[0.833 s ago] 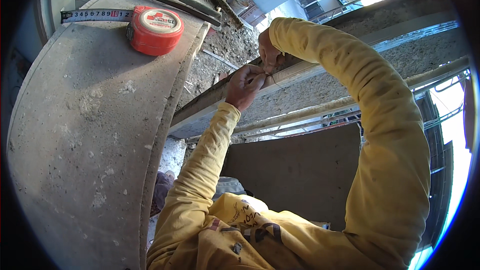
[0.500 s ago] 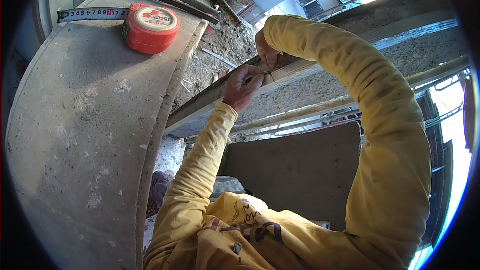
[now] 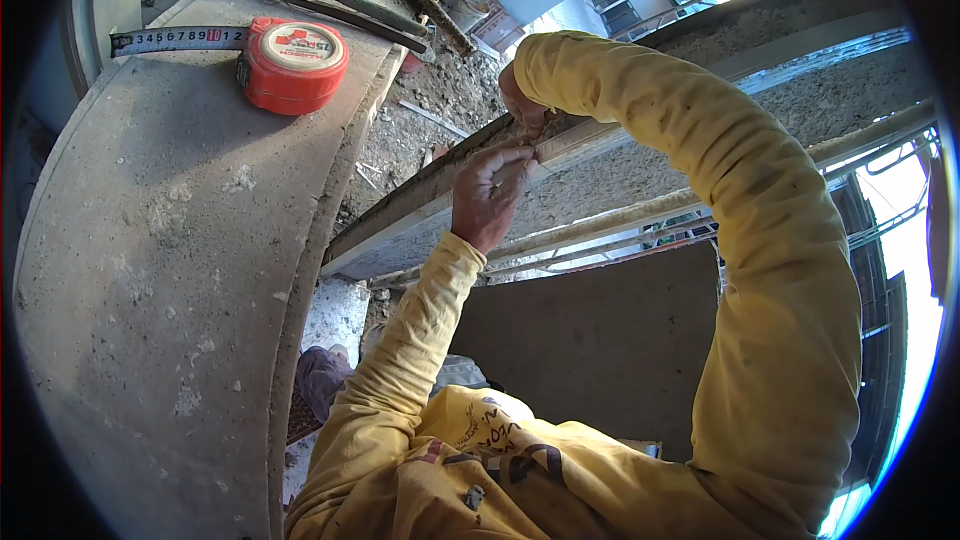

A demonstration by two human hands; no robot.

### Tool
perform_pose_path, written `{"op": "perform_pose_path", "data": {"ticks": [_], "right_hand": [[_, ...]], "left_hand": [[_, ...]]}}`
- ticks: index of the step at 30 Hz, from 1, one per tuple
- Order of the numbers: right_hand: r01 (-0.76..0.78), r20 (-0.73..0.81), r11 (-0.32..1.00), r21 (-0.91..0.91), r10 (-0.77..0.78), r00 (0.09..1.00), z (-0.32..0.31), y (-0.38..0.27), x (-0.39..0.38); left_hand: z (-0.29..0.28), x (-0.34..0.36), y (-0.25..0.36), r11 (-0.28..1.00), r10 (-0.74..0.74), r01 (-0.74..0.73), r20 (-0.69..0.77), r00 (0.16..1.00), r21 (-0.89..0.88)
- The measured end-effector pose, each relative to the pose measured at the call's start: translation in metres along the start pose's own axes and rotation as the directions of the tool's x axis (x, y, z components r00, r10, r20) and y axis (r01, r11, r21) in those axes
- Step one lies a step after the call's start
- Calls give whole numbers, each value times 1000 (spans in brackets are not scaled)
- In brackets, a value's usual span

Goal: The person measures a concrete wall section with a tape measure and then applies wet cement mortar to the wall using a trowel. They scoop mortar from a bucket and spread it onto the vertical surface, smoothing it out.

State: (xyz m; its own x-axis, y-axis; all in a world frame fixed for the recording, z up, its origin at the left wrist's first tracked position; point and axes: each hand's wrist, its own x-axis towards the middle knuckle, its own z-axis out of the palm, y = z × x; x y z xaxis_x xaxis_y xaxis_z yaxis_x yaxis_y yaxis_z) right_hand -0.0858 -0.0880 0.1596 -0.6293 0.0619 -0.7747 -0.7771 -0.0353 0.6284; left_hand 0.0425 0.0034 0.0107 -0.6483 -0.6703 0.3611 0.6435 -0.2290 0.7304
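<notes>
My left hand (image 3: 490,195) is closed in a pinch at the edge of a long pale beam (image 3: 590,145), its back turned up. Just beyond it, my right hand (image 3: 524,105) reaches over the same edge, fingers bent down and close to the left fingertips. Whatever lies between the fingers is too small or hidden to make out. Both arms wear dusty yellow sleeves. To the left, a red tape measure (image 3: 296,75) with a short length of blade (image 3: 180,39) drawn out lies on a dusty curved board (image 3: 160,240).
A hacksaw-like tool (image 3: 335,8) and a rough bar (image 3: 425,0) lie at the board's far end. Rubble (image 3: 425,95) fills the gap between board and beam. A grey panel (image 3: 600,340) stands close on the near side, with metal rails (image 3: 610,220) above it.
My left hand has turned over at the wrist and shifted slightly nearer, showing more of its back. A thin dark strand visible by the fingertips earlier cannot be made out now.
</notes>
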Motion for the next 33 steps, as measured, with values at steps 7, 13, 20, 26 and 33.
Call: {"op": "perform_pose_path", "data": {"ticks": [7,13,20,26,33], "right_hand": [[19,15,997,-72,-18,1000,-2,0,4],[17,0,999,-37,-17,1000,2,4,7],[47,-34,999,10,-47,998,4,13,7],[63,-46,997,39,-61,997,10,17,4],[115,-115,992,44,-109,987,8,18,4]], "left_hand": [[-12,17,0,959,218,-236,127,968,155],[-18,35,14,863,315,-383,241,918,329],[-6,36,6,935,171,-200,122,978,294],[19,37,3,900,41,-7,-69,997,436],[23,42,10,870,-67,104,-92,994,483]]}}
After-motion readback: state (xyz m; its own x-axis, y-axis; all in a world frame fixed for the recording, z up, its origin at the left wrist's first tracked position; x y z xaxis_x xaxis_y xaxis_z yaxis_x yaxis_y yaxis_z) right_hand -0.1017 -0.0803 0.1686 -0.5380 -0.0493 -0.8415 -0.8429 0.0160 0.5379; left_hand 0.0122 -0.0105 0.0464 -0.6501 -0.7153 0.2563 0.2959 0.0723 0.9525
